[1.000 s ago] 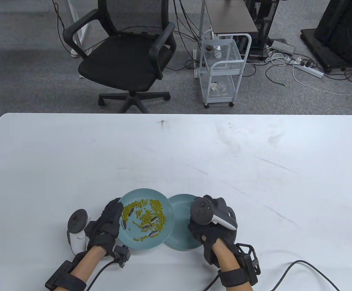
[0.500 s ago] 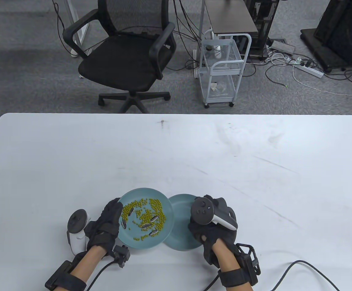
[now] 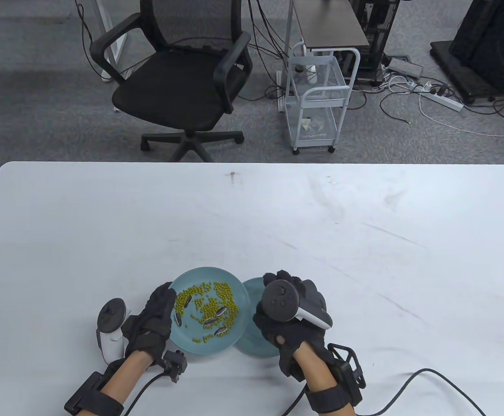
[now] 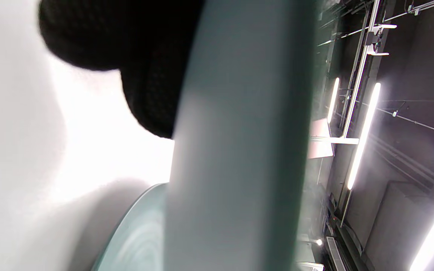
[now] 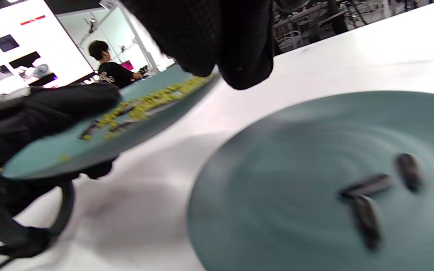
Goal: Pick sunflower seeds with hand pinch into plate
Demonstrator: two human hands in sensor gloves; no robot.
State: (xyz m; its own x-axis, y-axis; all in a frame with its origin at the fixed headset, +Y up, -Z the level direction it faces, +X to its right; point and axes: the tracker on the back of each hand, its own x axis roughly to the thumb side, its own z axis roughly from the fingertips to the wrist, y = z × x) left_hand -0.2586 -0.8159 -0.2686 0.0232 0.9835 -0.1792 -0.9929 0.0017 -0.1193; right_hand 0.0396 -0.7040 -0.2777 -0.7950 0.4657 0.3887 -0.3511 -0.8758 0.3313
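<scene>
i've got my left hand (image 3: 154,318) curled round the near-left rim of the source plate (image 3: 240,299), holding it lifted and tilted off the table (image 3: 252,216); the right wrist view shows that plate hanging in the air with a shadow under it. on it lie green beans (image 3: 217,299) mixed with striped sunflower seeds (image 3: 211,321), four that i can count from the table view. my right hand (image 3: 293,312) hovers over the target plate (image 3: 247,288), which sits flat on the table just right of the lifted one and partly under its edge. in the right wrist view the fingertips (image 5: 245,56) hang close together above that plate with nothing visible between them, so i judge they carry no seed, though the tips are blurred and i can't be sure. three dropped seeds (image 5: 367,188) lie in the target plate. by my reckoning the job is a bit under halfway: three moved, four left among the beans. next i'd bring the right hand across to the lifted plate and pinch one striped seed clear without dragging beans along
</scene>
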